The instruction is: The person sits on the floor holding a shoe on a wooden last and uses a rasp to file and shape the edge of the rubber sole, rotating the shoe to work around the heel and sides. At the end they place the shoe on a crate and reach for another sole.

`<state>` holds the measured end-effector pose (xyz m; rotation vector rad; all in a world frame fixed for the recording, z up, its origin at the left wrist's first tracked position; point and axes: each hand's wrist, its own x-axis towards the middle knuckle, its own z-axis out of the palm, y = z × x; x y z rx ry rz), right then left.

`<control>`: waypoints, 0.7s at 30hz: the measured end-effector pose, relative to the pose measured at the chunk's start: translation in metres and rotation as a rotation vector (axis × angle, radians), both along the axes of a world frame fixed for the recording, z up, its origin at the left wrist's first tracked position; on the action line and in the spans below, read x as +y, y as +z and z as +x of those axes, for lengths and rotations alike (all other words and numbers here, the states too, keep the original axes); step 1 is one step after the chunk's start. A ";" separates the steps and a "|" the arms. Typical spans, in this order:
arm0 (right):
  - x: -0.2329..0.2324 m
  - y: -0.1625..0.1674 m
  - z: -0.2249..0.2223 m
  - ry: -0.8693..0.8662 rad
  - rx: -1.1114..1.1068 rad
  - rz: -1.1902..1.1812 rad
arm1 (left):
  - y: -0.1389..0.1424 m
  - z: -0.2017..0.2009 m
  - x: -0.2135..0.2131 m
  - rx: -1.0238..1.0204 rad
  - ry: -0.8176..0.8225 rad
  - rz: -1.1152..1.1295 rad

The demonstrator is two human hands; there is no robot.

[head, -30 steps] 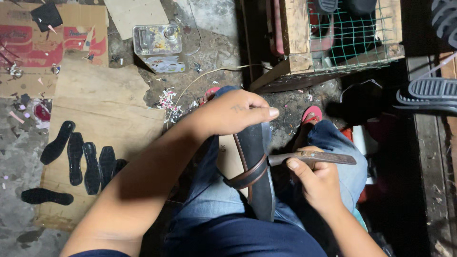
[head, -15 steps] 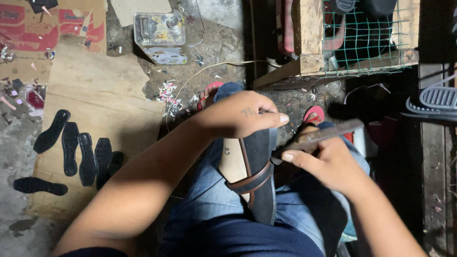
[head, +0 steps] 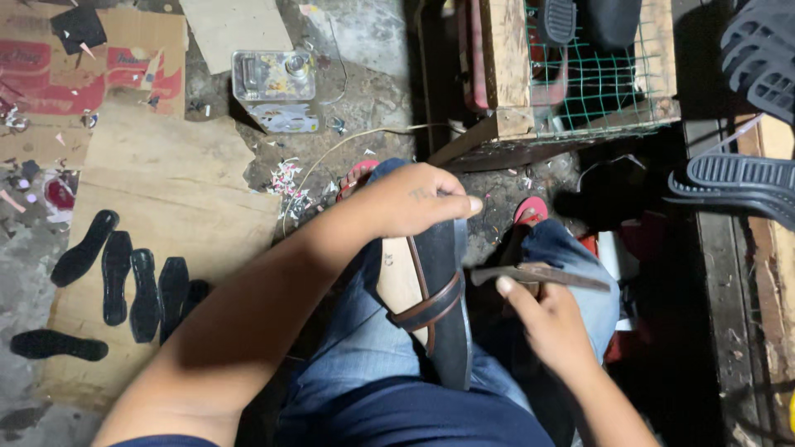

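Your lap carries the sandal (head: pixel 443 319), sole edge up, with its brown strap (head: pixel 431 308) across the middle. Your left hand (head: pixel 414 199) is clamped over its far end; your right hand (head: pixel 542 319) grips a thin flat tool (head: pixel 538 275) whose tip sits just beside the sandal's right edge. Farther off, black soles (head: pixel 132 285) lie on cardboard (head: pixel 166 190), with a metal can (head: pixel 275 87) and a wooden crate (head: pixel 580 74) beyond.

Right hand (head: pixel 551 319) and tool (head: pixel 538 276) lower, level.
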<state>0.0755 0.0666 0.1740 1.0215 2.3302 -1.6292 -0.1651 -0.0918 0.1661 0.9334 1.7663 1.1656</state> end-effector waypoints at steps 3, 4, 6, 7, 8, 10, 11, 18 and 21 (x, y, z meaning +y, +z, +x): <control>-0.003 -0.007 0.044 -0.128 0.099 -0.181 | 0.009 0.003 0.001 0.010 -0.004 -0.061; -0.005 -0.011 0.053 -0.222 0.153 -0.346 | 0.012 0.004 0.001 0.019 -0.010 -0.074; -0.006 -0.014 0.069 -0.332 0.191 -0.488 | 0.018 0.006 0.001 0.021 -0.024 -0.086; -0.007 -0.014 0.074 -0.345 0.172 -0.465 | 0.021 0.007 0.000 0.014 -0.027 -0.088; -0.007 -0.014 0.080 -0.356 0.150 -0.444 | 0.024 0.009 -0.001 0.004 -0.028 -0.092; -0.008 -0.007 0.089 -0.300 0.137 -0.232 | 0.028 0.013 -0.003 -0.007 -0.023 -0.097; -0.009 -0.002 0.093 -0.270 0.132 -0.125 | 0.030 0.014 -0.004 -0.010 -0.020 -0.099; -0.013 0.060 0.087 0.023 0.507 -0.112 | 0.036 0.023 -0.005 -0.110 -0.040 -0.048; -0.020 0.075 0.062 0.072 0.293 0.051 | 0.039 0.025 -0.006 -0.075 -0.041 -0.059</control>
